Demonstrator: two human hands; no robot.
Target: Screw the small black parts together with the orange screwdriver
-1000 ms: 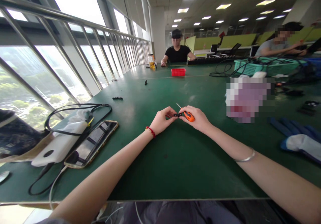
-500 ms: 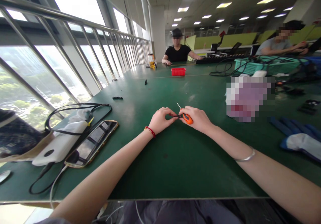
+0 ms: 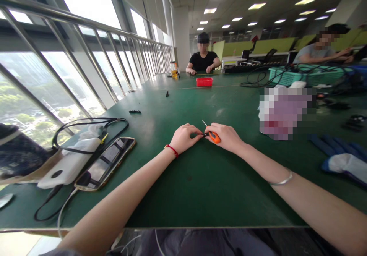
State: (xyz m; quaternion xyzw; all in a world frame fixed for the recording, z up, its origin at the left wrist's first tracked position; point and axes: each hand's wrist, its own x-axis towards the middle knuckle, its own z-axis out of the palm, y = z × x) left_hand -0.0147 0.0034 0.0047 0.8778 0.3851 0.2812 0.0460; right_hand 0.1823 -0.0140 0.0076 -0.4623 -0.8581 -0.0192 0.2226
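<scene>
Over the middle of the green table (image 3: 195, 195), my two hands meet almost fingertip to fingertip. My right hand (image 3: 226, 135) is closed around a screwdriver (image 3: 214, 137) with an orange and black handle; its thin shaft points up and away from me. A small black part (image 3: 205, 134) sits between the hands, its shape mostly hidden by fingers. My left hand (image 3: 186, 136), with a red cord at the wrist, pinches this part from the left. The right fingertips also touch or nearly touch it; which, I cannot tell.
A phone (image 3: 106, 165), a white power bank (image 3: 67, 168) and looped black cables lie at left. Ahead are small black pieces (image 3: 135, 112) and a red tray (image 3: 204, 82). Blue-white gloves (image 3: 344, 160) and a green basket (image 3: 312, 75) are at right. Two people sit beyond.
My hands hold nearly the same pose, with only slight finger motion around the black part. The person across the table has drawn one arm inward.
</scene>
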